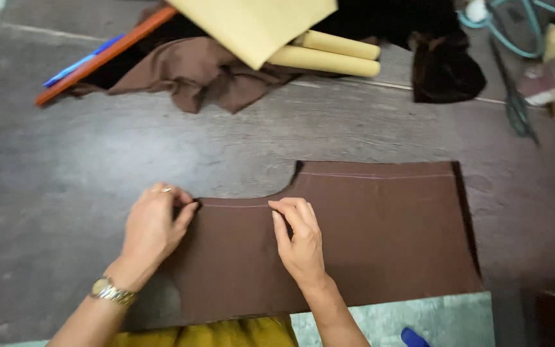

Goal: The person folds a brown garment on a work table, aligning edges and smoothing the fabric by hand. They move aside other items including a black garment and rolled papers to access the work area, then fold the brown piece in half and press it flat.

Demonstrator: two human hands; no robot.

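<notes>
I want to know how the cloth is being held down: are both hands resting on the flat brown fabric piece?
Yes: the left hand pinches its upper left corner and the right hand presses on the brown fabric piece near the marked edge.

Grey table (85, 167), brown cut cloth (380, 238), perhaps paper rolls (329, 54)

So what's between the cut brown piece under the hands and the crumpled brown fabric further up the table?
In the head view, only bare grey table lies between the cut brown piece and the crumpled brown fabric; nothing rests there.
</notes>
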